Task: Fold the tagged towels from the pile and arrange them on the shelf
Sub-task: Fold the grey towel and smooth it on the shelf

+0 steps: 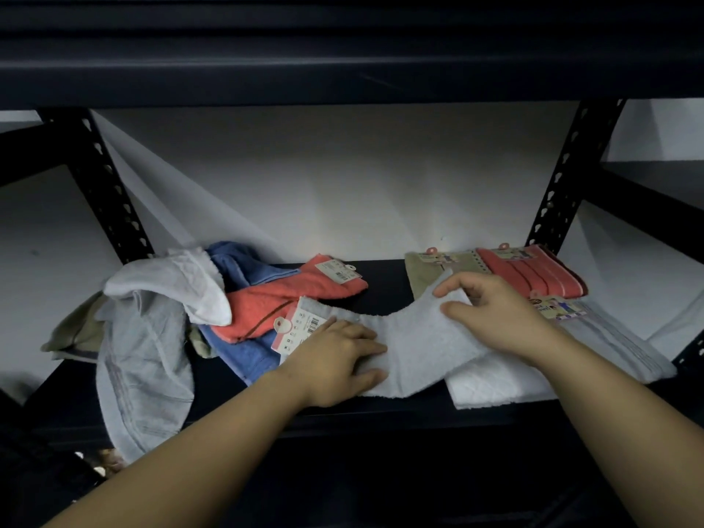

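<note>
A pale blue towel (415,348) lies across the middle of the dark shelf (384,287), its card tag (301,329) at the left end. My left hand (335,360) presses flat on the towel beside the tag. My right hand (491,310) pinches the towel's far right corner, lifted and turned over. To the left is a loose pile: a white towel (179,287), a coral towel (282,299), a blue towel (244,261) and a grey towel (144,360) hanging over the edge.
Folded tagged towels lie at the right: an olive one (426,272), a coral one (533,272), and a pale one (609,341) under my right wrist. Black perforated uprights (106,192) stand at both sides. A dark shelf board (343,70) hangs overhead.
</note>
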